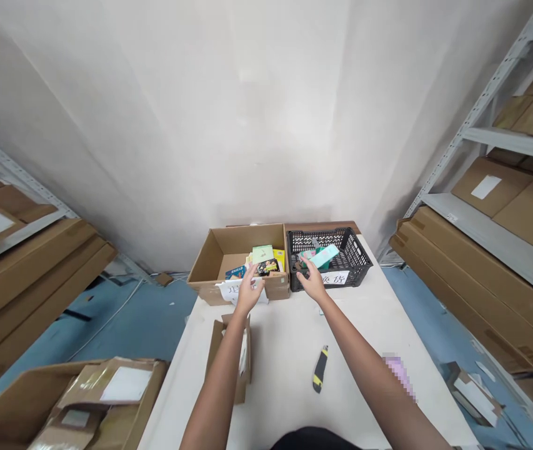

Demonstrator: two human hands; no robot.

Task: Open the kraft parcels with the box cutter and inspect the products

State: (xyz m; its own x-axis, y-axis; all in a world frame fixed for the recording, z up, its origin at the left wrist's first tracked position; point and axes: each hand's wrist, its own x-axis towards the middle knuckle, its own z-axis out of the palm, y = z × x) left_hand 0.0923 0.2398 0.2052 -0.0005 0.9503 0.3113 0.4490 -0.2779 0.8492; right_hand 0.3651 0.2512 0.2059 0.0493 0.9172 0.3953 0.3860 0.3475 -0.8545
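My left hand (249, 290) reaches into the open cardboard box (205, 259). Its fingertips pinch a small dark packet with yellow print (268, 267). The box holds several small packages, among them a pale green one (262, 253) and a yellow one (279, 257). My right hand (313, 282) is stretched over the front rim of the black plastic crate (357, 256). Its fingers are on the end of a tilted mint-green box (325, 255), which sits inside the crate. White paper labels hang on the front of both containers.
A yellow-and-black utility knife (320, 369) lies on the white table (289, 331). A small opened carton (242, 359) sits under my left forearm. Stacked flat cartons and metal shelves stand on both sides, and open boxes (83, 400) sit at lower left.
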